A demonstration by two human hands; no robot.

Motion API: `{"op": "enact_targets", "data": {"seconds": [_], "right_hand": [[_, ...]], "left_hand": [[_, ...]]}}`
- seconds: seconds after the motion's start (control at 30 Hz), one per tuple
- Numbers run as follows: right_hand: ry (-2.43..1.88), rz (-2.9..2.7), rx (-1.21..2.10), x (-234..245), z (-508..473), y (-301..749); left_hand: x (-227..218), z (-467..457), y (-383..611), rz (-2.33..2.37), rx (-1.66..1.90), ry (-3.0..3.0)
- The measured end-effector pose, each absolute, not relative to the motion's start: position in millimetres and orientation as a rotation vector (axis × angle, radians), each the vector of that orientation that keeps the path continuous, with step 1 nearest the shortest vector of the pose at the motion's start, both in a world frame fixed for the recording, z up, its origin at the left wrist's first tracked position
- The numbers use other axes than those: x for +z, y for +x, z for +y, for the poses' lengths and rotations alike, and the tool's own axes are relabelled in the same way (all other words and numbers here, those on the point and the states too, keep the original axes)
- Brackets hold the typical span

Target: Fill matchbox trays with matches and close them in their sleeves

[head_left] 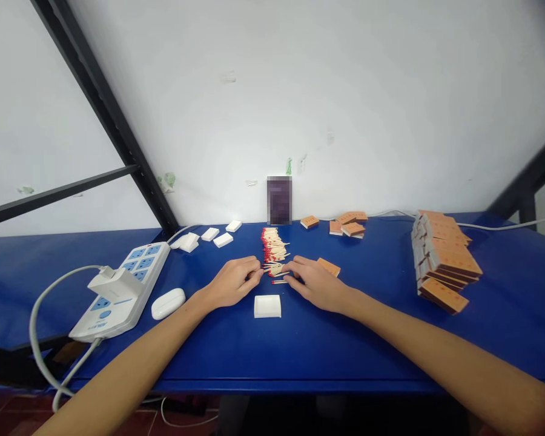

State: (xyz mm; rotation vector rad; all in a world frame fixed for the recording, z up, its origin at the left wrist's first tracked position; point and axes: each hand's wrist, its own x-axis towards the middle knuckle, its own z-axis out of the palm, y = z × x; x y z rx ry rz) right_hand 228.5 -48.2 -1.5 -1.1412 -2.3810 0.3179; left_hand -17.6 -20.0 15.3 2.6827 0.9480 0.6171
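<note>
A heap of red-tipped matches (273, 245) lies on the blue table (372, 327) at the middle back. My left hand (234, 281) and my right hand (312, 281) rest on the table at the near end of the heap, fingertips pinched on a small bundle of matches (275, 270) between them. A single match (279, 282) lies just below. An empty white inner tray (267, 306) sits in front of my hands. An orange matchbox sleeve (329, 266) lies right behind my right hand.
A white and blue power strip (127, 284) with a plugged adapter and a white earbud case (168, 303) lie at left. Several white trays (213, 235) sit at the back left, loose orange sleeves (347, 224) at the back, a large stack of orange matchboxes (445, 257) at right.
</note>
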Motion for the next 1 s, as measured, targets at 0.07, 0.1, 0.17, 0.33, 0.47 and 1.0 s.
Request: {"op": "enact_targets", "data": {"seconds": [0.07, 0.1, 0.17, 0.33, 0.47, 1.0], "right_hand": [[-1.136, -2.372, 0.324, -3.9, -45.6, 229.4], [-1.132, -2.372, 0.329, -4.7, -44.5, 229.7], [-1.133, -2.381, 0.336, -5.1, -43.0, 230.0], [-1.168, -2.420, 0.344, -3.3, -43.1, 229.9], [-1.156, -2.449, 0.325, -2.6, -44.5, 230.7], [-1.130, -2.457, 0.282, -6.4, -42.5, 231.3]], "left_hand": [[11.4, -19.5, -15.7, 0.961, 0.609, 2.666], [9.7, -19.5, -15.6, 0.971, 0.612, 2.652], [7.6, -19.7, -16.6, 0.987, 0.629, 2.617], [7.4, -20.0, -18.0, 0.974, 0.636, 2.616], [7.1, -18.8, -17.6, 0.928, 0.593, 2.697], [5.8, -17.9, -15.6, 0.952, 0.511, 2.693]]}}
